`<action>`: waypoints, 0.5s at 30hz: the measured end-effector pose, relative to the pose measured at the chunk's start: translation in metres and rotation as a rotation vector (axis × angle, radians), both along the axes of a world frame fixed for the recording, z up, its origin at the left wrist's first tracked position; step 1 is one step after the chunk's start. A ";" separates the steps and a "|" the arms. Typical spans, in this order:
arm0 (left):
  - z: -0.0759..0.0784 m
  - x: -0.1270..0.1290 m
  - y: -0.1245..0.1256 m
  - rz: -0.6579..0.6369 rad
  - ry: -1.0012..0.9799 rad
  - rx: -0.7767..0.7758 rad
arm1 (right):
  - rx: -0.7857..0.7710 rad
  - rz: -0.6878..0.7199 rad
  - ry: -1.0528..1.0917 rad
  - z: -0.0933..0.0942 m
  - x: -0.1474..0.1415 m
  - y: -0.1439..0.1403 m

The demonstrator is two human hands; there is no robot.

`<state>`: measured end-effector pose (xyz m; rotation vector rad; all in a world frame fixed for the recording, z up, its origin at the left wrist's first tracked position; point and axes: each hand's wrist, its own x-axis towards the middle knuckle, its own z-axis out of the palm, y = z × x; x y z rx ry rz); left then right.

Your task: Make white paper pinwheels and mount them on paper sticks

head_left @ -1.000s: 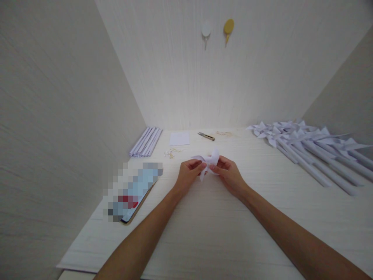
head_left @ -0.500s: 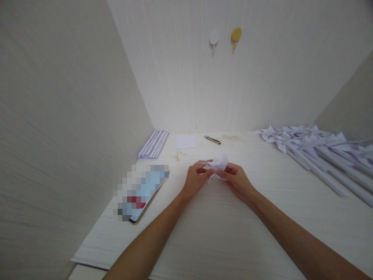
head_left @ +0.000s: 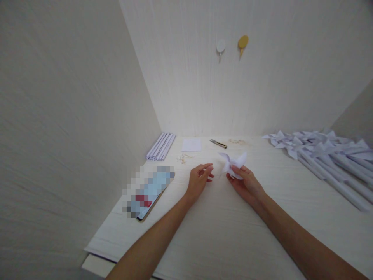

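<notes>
A folded white paper pinwheel is pinched between the thumb and fingers of my right hand, its blades pointing up and to the left. My left hand is a short way to the left of it, apart from the paper. Its fingers are bent and slightly spread, with nothing visible in them. Beyond the hands lie thread snips and a small stack of square white paper. Little pale pieces, too small to name, are scattered in front of the paper.
Rolled paper sticks are stacked at the left wall. A phone, partly pixelated, lies left of my left arm. Many paper pinwheels on sticks are heaped at the right. White and yellow hooks are on the back wall.
My left hand has let go of the paper and drawn away from it. My right hand keeps the pinwheel, now more fully seen. The camera view has shifted slightly.
</notes>
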<state>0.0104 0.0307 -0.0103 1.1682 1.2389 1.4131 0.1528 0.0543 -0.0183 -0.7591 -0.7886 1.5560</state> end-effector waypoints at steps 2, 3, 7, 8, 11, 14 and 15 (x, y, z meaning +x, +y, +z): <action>-0.001 0.000 0.000 0.002 0.001 -0.005 | -0.003 0.010 0.010 -0.002 0.002 0.002; -0.001 0.000 0.001 0.008 0.001 -0.006 | -0.004 0.016 0.019 -0.002 0.003 0.003; -0.002 0.001 0.002 0.041 0.008 -0.021 | -0.049 0.044 0.093 0.000 0.005 0.003; -0.002 0.001 0.002 0.031 0.025 -0.037 | -0.071 0.047 0.124 0.001 0.005 0.002; 0.001 -0.005 0.003 -0.052 0.143 -0.115 | -0.117 0.039 0.198 0.002 0.006 0.002; 0.007 -0.024 0.009 -0.066 0.367 -0.163 | -0.098 0.038 0.210 0.000 0.007 0.004; 0.010 -0.033 0.012 -0.044 0.489 -0.161 | -0.079 0.044 0.203 -0.001 0.007 0.005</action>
